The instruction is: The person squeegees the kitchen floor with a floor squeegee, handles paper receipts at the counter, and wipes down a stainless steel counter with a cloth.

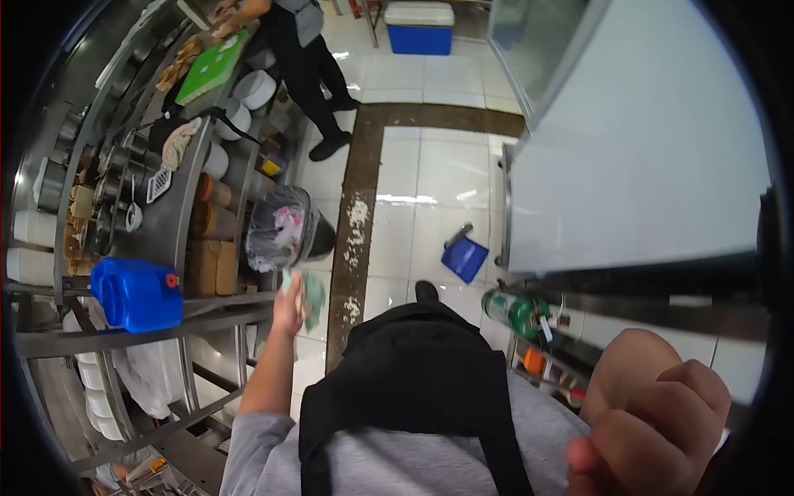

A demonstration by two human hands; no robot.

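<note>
My left hand reaches out at the left with a pale green cloth in its fingers. It is just below a bin lined with a clear plastic bag, which has some pink and white waste in it. Close to the camera at lower right, my right hand is raised with its fingers curled in. Whatever it may hold is hidden. A blue dustpan lies on the white tiled floor, ahead of my foot.
A metal counter at left bears a blue jerrycan, a grater and a green cutting board. Another person stands beside it. A green gas cylinder is at right, below a large white surface. White debris marks the brown floor strip.
</note>
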